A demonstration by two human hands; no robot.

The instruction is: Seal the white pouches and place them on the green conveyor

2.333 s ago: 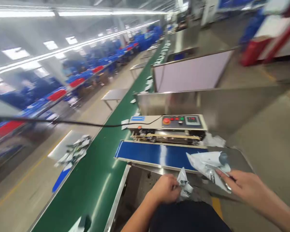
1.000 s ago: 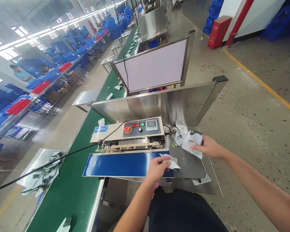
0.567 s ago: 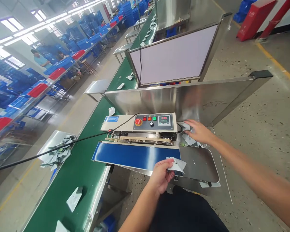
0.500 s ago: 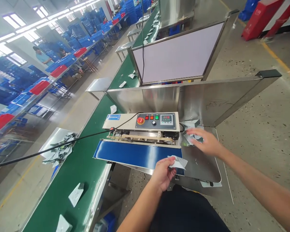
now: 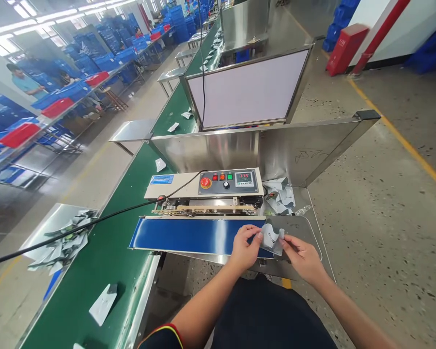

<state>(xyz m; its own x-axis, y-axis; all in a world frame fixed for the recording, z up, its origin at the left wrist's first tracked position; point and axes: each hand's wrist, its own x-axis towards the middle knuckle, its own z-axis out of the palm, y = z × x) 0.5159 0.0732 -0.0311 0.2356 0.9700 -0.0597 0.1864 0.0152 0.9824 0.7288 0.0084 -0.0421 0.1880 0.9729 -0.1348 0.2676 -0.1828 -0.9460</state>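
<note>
A small white and grey packet [image 5: 272, 237] is pinched between my two hands, over the right end of the blue belt [image 5: 189, 236]. My left hand [image 5: 246, 248] grips its left edge. On its right edge, the fingers of my right hand [image 5: 301, 257] are closed. Behind the blue belt stands the cream sealing machine [image 5: 203, 186] with a red knob, coloured buttons and a lit display. A pile of similar packets [image 5: 280, 198] lies to the right of the machine, on the metal surface.
The green conveyor [image 5: 127, 194] runs diagonally on the left with scattered packets. More packets heap on a side tray [image 5: 54, 213]. A black cable [image 5: 123, 210] crosses in front of the machine. A metal partition [image 5: 210, 150] stands behind it. A person [image 5: 25, 82] is far left.
My right hand has come from beside the packet pile to the packet in my left hand and now grips its right edge. The packet is more upright. The camera view has shifted.
</note>
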